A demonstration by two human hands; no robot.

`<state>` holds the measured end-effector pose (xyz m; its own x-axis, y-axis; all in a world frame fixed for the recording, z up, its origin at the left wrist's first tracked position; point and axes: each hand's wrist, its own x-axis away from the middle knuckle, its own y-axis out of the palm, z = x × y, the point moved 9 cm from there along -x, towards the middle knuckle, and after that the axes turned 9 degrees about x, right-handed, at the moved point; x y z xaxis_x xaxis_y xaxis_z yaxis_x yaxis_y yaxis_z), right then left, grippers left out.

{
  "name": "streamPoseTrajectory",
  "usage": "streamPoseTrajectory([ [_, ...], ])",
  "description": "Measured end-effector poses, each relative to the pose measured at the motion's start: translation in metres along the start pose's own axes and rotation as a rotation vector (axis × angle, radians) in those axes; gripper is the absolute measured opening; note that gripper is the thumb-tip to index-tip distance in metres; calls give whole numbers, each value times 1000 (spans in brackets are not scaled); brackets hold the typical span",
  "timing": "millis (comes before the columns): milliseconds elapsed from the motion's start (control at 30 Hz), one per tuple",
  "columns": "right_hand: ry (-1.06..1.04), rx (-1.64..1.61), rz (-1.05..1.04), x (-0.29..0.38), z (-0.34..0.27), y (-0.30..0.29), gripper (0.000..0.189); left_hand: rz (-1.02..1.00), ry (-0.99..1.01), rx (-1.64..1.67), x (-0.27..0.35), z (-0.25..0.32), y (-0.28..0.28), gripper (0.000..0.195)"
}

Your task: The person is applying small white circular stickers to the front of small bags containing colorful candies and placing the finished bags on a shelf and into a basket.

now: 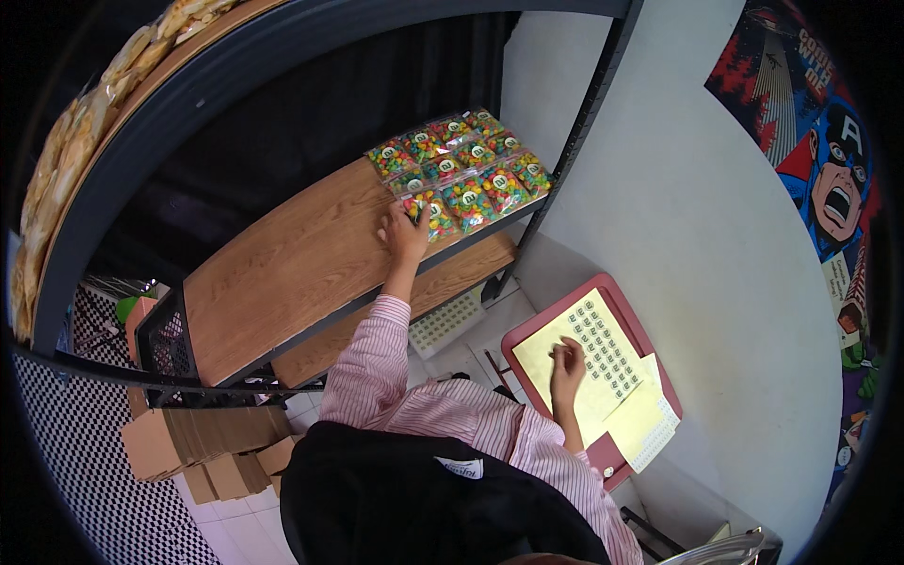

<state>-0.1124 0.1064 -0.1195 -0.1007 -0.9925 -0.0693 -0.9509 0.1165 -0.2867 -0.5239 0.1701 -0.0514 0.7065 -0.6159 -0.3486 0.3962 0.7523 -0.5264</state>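
Note:
My left hand [405,233] is at the near left corner of a group of clear candy packets on a wooden shelf [282,261]. Its fingers touch the edge of the nearest packet [439,220], which holds multicoloured candies and bears a round white sticker. Whether they grip it is hard to tell. Several similar packets [470,203] lie in rows beside it, each with a round sticker. Over a pale yellow sticker sheet [540,364] hovers my right hand [568,364], fingers curled and close together. Anything pinched there is too small to make out. Rows of round stickers [600,346] remain on the sheet.
The sheet lies on a dark pink plastic stool or small table [607,459], with another sheet [643,424] overlapping it. A black metal upright [590,106] stands at the shelf's right end, near the white wall [678,233]. A lower shelf [459,272] and cardboard boxes [212,438] are below.

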Motion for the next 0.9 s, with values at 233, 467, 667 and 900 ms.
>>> streamPoseTrajectory([
  [233,-737,505,-482,-18,-150,176,57,4,-12,-105,1,-16,3,70],
  [467,-765,685,-197,-60,-162,216,65,-466,389,-89,-19,22,6,55],
  [667,-715,707,-171,-82,-146,219,60,-527,418,-77,-18,8,13,57],
  [900,-820,906,-233,-118,-165,216,57,-508,632,-113,5,49,19,62],
])
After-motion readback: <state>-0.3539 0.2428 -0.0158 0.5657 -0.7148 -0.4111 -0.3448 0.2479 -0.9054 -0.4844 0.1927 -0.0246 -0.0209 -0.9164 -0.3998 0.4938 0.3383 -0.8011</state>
